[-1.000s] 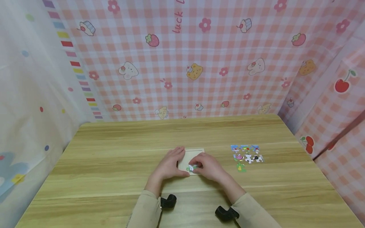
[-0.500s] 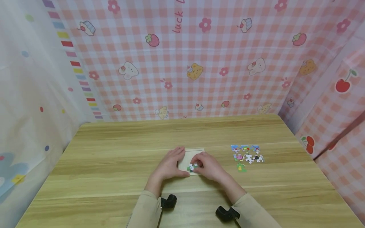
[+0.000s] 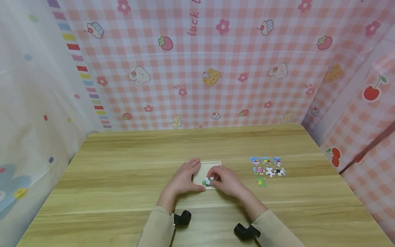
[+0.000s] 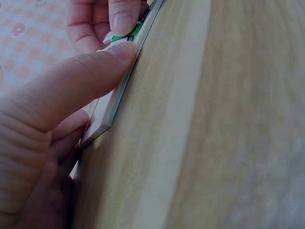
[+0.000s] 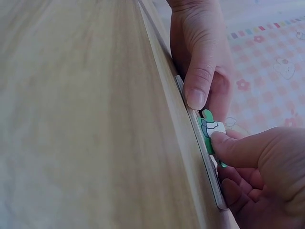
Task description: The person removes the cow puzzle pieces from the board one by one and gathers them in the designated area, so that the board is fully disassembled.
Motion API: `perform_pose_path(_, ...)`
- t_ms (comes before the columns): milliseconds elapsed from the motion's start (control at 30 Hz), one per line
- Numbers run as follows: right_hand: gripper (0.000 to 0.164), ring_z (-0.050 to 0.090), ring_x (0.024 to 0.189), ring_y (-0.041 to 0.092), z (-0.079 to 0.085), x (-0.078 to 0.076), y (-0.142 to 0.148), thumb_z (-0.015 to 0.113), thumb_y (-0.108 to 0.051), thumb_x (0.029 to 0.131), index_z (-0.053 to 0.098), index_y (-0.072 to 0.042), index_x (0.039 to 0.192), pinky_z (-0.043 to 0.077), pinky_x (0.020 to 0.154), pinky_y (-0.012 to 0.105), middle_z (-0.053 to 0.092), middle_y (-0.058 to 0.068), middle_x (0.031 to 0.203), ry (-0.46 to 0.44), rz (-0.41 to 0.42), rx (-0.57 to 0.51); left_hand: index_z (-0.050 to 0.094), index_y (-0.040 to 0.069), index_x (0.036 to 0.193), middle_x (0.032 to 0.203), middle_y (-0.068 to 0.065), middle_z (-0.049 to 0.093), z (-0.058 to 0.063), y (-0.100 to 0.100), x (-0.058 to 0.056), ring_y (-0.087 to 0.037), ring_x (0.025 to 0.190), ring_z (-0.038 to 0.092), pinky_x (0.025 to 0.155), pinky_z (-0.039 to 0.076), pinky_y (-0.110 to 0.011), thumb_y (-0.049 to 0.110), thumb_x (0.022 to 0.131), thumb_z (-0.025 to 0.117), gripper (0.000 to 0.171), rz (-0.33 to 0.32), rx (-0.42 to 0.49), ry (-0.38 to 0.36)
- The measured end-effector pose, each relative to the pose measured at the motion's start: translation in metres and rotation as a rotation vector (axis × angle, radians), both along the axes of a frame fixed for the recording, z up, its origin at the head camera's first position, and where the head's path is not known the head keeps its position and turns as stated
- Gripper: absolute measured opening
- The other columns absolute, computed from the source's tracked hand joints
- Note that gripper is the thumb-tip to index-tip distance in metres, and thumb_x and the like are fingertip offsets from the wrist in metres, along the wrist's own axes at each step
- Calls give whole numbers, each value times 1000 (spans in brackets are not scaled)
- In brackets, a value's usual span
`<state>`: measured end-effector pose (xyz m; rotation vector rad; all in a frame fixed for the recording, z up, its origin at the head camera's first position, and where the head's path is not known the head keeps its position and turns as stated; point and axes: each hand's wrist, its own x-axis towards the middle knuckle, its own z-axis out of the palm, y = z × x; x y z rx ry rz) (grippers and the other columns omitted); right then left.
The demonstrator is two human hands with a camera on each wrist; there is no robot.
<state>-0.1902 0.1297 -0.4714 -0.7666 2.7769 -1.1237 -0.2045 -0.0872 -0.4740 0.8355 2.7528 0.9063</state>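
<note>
A shallow pale puzzle tray lies flat on the table in front of me. My left hand holds its near-left corner, fingers along the left side and thumb on the front rim. With thumb and fingertips, my right hand pinches a green and white jigsaw piece over the tray's near part. In the head view the jigsaw piece sits just right of the left thumb tip, partly covered by the right fingers.
Several loose jigsaw pieces lie in rough rows on the table to the right. A yellow and green jigsaw piece lies nearest in that group. A pink checked cloth hangs behind the wooden table.
The jigsaw piece under my right fingers has shifted and turned slightly, with more of its white part showing. My left hand keeps its place on the tray.
</note>
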Motion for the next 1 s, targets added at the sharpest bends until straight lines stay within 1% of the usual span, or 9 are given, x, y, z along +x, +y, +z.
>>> perform_pose_path(167, 16, 52, 74, 9, 0, -1, 0, 71, -3, 88, 64, -16, 94, 44, 68, 27, 56, -10, 78, -3, 24, -12, 38, -3, 149, 159, -15, 30, -1, 0, 0, -32, 148, 21, 120, 12, -45, 41, 75, 85, 99, 4, 1, 4)
perform_pose_path(333, 15, 51, 73, 8, 1, -1, 2, 69, -3, 90, 63, -16, 95, 44, 68, 27, 55, -10, 78, -9, 39, -34, 38, -2, 150, 159, -13, 29, -1, 0, -1, -31, 148, 20, 120, 11, -45, 42, 74, 85, 99, 8, -4, -4)
perform_pose_path(533, 14, 53, 76, 10, 2, 1, 9, 70, -5, 91, 64, -16, 97, 46, 71, 27, 57, -9, 80, -53, 40, -105, 37, -3, 150, 160, -13, 28, 0, 0, -1, -31, 149, 19, 120, 10, -45, 42, 74, 85, 100, 6, -12, -13)
perform_pose_path(767, 12, 53, 75, 10, 6, 6, 27, 70, -7, 92, 65, -14, 100, 47, 68, 26, 57, -7, 81, -47, 54, -151, 37, -3, 150, 160, -13, 28, 0, 1, 0, -30, 149, 19, 121, 10, -43, 42, 74, 85, 100, 3, -25, -12)
perform_pose_path(867, 13, 54, 78, 10, 8, 9, 39, 70, -6, 92, 66, -14, 101, 49, 70, 26, 60, -7, 84, -46, 34, -151, 37, -4, 149, 160, -14, 28, 0, 1, -1, -30, 149, 19, 121, 10, -43, 42, 74, 86, 100, 2, -20, -13)
perform_pose_path(1000, 14, 58, 83, 9, 7, 14, 58, 70, -4, 90, 68, -11, 102, 52, 75, 27, 65, -5, 91, -16, -2, -144, 38, -4, 149, 160, -14, 28, 1, 1, 0, -30, 149, 18, 121, 10, -43, 41, 74, 86, 100, 7, -13, -19)
